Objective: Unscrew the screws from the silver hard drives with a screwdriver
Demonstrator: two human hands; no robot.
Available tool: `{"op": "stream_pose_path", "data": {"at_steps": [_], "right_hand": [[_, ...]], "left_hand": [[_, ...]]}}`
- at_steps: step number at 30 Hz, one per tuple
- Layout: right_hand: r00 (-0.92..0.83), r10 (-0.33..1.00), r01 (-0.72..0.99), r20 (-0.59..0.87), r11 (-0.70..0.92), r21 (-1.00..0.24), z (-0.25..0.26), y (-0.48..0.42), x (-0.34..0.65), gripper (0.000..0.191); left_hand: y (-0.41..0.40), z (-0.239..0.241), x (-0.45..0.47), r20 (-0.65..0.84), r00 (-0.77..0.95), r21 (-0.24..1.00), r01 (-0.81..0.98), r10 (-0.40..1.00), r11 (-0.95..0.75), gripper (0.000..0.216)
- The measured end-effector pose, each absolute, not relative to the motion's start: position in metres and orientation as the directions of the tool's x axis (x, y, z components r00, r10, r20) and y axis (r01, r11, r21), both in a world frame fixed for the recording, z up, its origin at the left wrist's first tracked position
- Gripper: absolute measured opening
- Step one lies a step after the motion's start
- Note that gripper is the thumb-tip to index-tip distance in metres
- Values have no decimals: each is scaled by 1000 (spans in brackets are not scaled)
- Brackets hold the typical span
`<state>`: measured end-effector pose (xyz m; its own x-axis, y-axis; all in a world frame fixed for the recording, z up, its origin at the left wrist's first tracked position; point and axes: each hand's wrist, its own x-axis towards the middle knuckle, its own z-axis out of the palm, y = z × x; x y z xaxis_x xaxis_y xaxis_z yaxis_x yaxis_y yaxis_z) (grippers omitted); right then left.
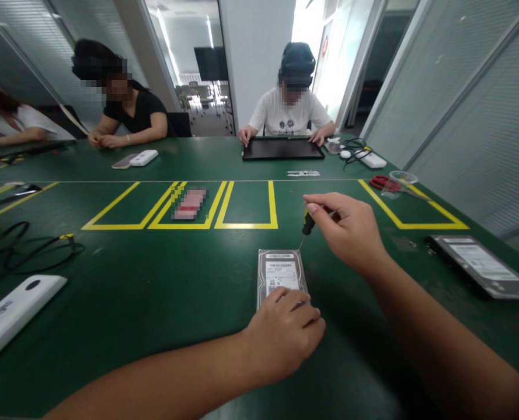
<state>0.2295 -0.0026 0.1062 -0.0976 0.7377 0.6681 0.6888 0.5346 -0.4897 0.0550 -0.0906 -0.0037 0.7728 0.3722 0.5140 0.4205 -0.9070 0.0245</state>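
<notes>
Now the left hand (285, 333), half-curled, grip unclear, is covering the six-o'clock end of the drive (282, 271); the right hand (349, 227), fingers closed, is gripping a screwdriver (307, 224) at one o'clock.

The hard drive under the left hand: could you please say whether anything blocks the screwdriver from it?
Nothing visible does: the left hand covers the near part of the hard drive, while the right hand holds the screwdriver at the far right corner.

Green tabletop (154, 291) marked by yellow tape outlines (247, 226); silver-grey hard drive (281, 277) faced with white label (281, 266), dark-printed; screwdriver (307, 225) handle seen in yellow and black; scissors handles (378, 183) coloured red.
</notes>
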Motion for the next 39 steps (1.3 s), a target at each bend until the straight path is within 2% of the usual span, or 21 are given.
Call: {"op": "stream_pose_path", "data": {"at_steps": [13, 16, 19, 21, 25, 39], "right_hand": [[-55, 709, 728, 703, 510, -458, 106, -1, 230, 19], [-17, 725, 717, 689, 489, -497, 106, -2, 230, 23], [13, 742, 721, 671, 458, -520, 106, -3, 230, 15], [8, 730, 732, 684, 461, -501, 106, -3, 230, 11], [-25, 689, 744, 724, 497, -447, 104, -2, 230, 15], [-44, 651, 762, 758, 513, -396, 102, 2, 233, 14]], "left_hand": [[-91, -7, 57, 531, 755, 49, 427, 386, -903, 15], [-90, -5, 56, 525, 758, 60, 421, 387, -905, 15], [-90, -3, 56, 514, 753, 75, 438, 411, -896, 14], [-90, -1, 57, 512, 750, 76, 445, 418, -892, 13], [-91, 1, 57, 521, 747, 76, 442, 413, -894, 12], [-93, 9, 57, 541, 741, 46, 447, 398, -894, 18]]}}
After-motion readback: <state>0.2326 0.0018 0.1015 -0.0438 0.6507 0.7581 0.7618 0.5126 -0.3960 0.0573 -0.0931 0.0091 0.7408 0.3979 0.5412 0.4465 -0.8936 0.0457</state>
